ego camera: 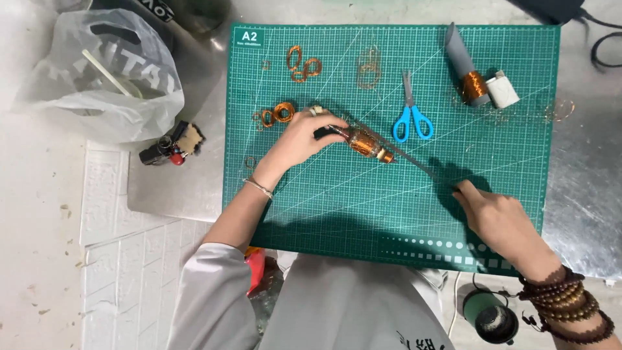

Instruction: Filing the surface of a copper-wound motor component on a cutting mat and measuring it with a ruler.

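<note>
Here, the left hand [299, 137] has its fingers closed around a stubby cylinder wound with shiny copper wire [364, 142], dark at one end, lying tilted on the green gridded cutting mat [324, 201] on the bench. The right hand [495, 214] pinches a thin wire strand [414, 163] running off it.
</note>
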